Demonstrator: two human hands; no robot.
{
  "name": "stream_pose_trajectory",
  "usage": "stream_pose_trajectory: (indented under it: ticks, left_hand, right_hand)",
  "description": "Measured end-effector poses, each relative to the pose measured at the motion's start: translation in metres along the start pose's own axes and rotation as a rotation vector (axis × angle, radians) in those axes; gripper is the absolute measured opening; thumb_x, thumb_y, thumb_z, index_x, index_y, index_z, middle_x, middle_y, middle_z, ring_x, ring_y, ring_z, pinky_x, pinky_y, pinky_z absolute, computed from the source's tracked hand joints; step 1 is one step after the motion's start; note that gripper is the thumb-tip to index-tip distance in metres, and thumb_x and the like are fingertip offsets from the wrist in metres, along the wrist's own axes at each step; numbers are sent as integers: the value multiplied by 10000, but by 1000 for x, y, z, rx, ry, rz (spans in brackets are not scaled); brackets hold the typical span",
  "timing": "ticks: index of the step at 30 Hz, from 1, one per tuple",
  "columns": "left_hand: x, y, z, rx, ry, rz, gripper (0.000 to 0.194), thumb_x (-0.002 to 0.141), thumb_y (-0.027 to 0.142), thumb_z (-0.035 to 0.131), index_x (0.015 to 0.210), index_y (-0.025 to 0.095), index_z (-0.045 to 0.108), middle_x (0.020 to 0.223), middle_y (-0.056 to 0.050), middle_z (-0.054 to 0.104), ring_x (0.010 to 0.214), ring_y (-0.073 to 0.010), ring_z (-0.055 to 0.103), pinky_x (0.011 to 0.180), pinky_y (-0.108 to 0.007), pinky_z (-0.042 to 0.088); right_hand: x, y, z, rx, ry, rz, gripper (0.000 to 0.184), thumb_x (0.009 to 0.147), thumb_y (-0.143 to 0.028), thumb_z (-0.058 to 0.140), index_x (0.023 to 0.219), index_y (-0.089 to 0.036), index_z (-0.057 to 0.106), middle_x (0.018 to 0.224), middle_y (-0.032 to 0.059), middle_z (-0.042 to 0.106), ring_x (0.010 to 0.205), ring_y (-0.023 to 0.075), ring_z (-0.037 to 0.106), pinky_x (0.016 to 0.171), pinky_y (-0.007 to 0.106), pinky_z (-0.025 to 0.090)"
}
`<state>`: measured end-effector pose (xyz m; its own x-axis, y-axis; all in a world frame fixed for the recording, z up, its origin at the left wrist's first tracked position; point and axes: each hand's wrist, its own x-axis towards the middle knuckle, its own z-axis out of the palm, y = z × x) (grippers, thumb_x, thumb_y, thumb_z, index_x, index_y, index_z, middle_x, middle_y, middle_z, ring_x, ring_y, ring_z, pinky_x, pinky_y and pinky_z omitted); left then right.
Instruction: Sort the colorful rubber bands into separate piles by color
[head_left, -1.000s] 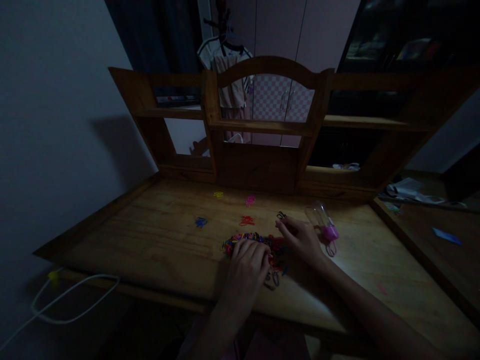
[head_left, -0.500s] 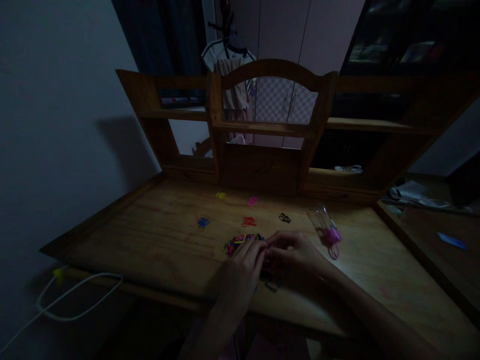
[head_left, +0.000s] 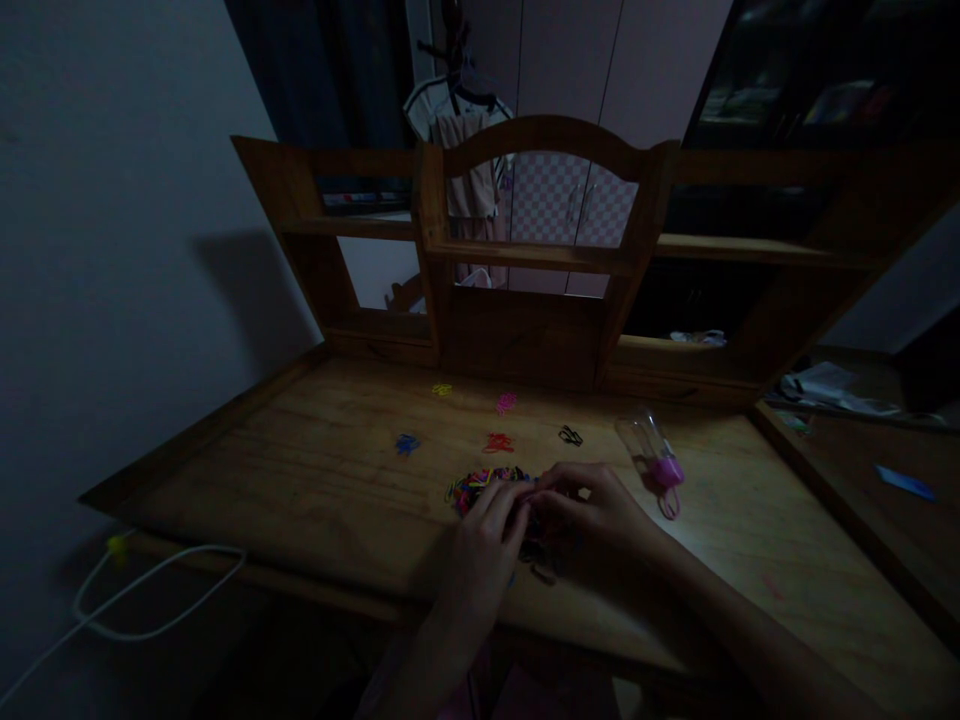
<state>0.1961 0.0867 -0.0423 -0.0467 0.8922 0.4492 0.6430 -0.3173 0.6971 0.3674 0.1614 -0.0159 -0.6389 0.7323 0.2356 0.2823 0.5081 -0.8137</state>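
Observation:
A mixed heap of small coloured loops [head_left: 487,480], which look like rubber bands, lies near the front of the wooden desk. Over it, my left hand [head_left: 486,525] and my right hand [head_left: 589,497] meet at the fingertips. Both hands are closed in a pinch. A tiny pinkish thing shows between the fingertips, too dark and small to name. Behind the heap lie separate little groups: blue bands [head_left: 406,443], red bands [head_left: 499,442], black bands [head_left: 571,436], yellow bands [head_left: 442,390] and pink bands [head_left: 506,402]. My hands hide part of the heap.
A clear bottle with a pink cap and strap [head_left: 666,470] lies right of my hands. Along the desk's back edge stands a wooden shelf unit [head_left: 525,255]. A white cable [head_left: 157,635] loops at the left front edge. The room is dim.
My fingertips have shifted slightly, and the pinkish thing between them shows a little more. The heap and the colour groups look the same.

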Motion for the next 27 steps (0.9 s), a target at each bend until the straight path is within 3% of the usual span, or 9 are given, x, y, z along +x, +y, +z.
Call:
stream_pose_trajectory:
  ticks: [8, 18, 27]
  left_hand:
    - [-4, -13, 1, -27, 75, -14, 203, 917, 144, 544, 1051, 268, 634, 1054, 10, 678, 981, -156, 636, 869, -271, 491]
    - [3, -7, -11, -161, 178, -46, 147, 915, 188, 557, 984, 244, 675, 1020, -17, 668, 996, -169, 626, 889, -282, 499]
    - [0, -15, -12, -236, 247, -94, 143, 902, 227, 577, 1009, 226, 672, 1050, -44, 653, 1008, -188, 636, 908, -317, 531]
  right_hand:
    - [1, 0, -1, 57, 9, 43, 261, 900, -434, 591, 911, -195, 697, 840, 28, 692, 752, 158, 614, 648, 255, 458]
    - [5, 5, -1, 172, 99, 130, 258, 857, -429, 645, 830, -175, 685, 774, 20, 648, 705, 142, 595, 614, 240, 462]
    - [6, 5, -4, 261, 97, 173, 261, 881, -423, 623, 844, -167, 658, 684, -15, 578, 565, 90, 495, 511, 205, 377]
